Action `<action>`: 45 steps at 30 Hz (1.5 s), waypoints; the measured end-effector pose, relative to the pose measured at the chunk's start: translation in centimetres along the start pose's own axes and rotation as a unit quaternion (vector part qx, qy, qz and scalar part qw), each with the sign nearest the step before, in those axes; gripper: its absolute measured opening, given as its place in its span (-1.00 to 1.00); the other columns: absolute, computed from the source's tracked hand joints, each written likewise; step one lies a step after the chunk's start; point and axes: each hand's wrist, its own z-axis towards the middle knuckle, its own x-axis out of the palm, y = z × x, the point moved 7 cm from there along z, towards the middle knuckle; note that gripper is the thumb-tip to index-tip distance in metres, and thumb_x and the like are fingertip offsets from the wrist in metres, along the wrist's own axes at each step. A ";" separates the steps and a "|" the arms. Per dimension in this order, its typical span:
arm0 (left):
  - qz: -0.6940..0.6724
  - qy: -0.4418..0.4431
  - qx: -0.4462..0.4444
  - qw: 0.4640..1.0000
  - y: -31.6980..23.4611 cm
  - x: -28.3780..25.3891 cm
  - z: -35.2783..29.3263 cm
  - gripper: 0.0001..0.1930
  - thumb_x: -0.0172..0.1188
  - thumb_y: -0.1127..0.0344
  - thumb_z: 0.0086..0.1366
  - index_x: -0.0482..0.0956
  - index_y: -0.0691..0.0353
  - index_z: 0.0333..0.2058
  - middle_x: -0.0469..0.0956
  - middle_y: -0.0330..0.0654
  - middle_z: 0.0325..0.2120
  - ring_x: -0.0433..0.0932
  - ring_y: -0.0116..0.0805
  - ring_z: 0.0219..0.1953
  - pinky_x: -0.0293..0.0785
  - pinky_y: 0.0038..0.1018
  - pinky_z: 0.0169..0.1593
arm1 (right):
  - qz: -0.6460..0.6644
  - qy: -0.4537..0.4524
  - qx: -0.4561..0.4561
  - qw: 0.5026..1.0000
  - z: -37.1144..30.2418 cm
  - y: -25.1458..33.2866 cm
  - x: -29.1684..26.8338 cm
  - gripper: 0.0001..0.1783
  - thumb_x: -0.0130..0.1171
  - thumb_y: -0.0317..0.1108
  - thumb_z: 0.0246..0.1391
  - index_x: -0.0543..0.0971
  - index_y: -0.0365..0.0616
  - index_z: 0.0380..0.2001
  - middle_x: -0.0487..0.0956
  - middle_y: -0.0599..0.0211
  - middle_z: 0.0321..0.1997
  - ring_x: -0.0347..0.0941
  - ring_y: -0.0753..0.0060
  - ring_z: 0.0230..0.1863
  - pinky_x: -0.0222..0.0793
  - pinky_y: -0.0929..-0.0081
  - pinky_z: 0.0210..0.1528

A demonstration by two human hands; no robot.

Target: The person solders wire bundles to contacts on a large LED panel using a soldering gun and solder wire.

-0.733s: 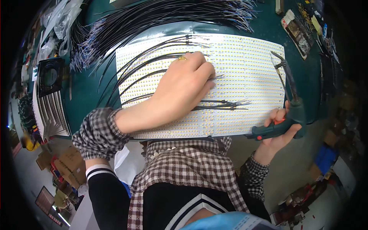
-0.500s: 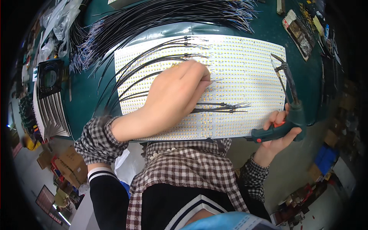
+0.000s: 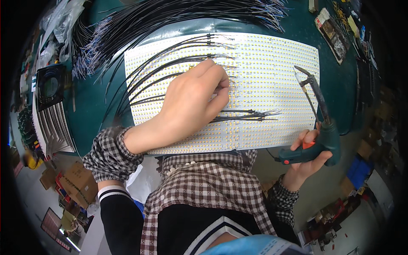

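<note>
A white LED board (image 3: 276, 55) dotted with rows of small yellow chips lies in front of me. Over its left half, my left hand (image 3: 197, 91) has its fingers curled in a pinch near the middle of the board; whatever is between the fingertips is hidden. Several black cables (image 3: 148, 72) with stripped ends lie across the board, some running under this hand. Below its fingers sits a loose bundle of black cables (image 3: 244, 117). At the board's lower right corner, my right hand (image 3: 308, 157) grips a green soldering gun (image 3: 329, 140), its tip pointing up over the board.
A thick heap of black cables (image 3: 182, 15) stretches along the far side of the green table (image 3: 95, 114). A stained box (image 3: 331, 36) lies at far right. On the left are a black square frame (image 3: 52, 85), a stack of white sheets (image 3: 53, 127) and plastic bags (image 3: 70, 25).
My left fingertips have drawn back slightly left and curled more; the wire ends that stuck out past them no longer show there. The board has shifted slightly, and the soldering gun's tip has moved left.
</note>
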 end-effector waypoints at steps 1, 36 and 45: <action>-0.001 -0.001 -0.001 1.000 0.2 0.1 0.1 -0.89 0.19 0.46 0.07 0.43 0.26 -0.43 0.41 -0.20 -0.50 0.42 -0.35 -0.58 0.36 -0.51 -0.50 | -0.013 -0.005 0.006 1.000 -0.2 0.0 0.2 -0.07 -0.02 0.28 0.06 0.20 -0.42 0.15 0.43 0.28 -0.36 0.38 0.40 -0.27 0.45 0.65 -0.56; -0.066 -0.009 0.032 0.997 0.9 0.4 0.3 -0.87 0.18 0.54 -0.01 0.41 0.28 -0.47 0.39 -0.20 -0.54 0.38 -0.39 -0.59 0.32 -0.53 -0.54 | -0.266 -0.017 0.149 0.952 -3.7 -0.2 4.3 -0.23 0.23 0.32 -0.17 0.45 -0.35 -0.41 0.46 0.20 -0.45 0.44 0.35 -0.40 0.43 0.50 -0.37; -0.064 -0.004 0.029 0.997 1.0 0.4 0.2 -0.87 0.17 0.54 -0.01 0.41 0.28 -0.46 0.38 -0.21 -0.54 0.37 -0.41 -0.60 0.32 -0.54 -0.55 | -0.291 0.037 0.149 0.944 -4.0 -0.5 3.8 -0.28 0.25 0.23 -0.11 0.46 -0.35 -0.32 0.48 0.19 -0.36 0.45 0.38 -0.34 0.42 0.49 -0.31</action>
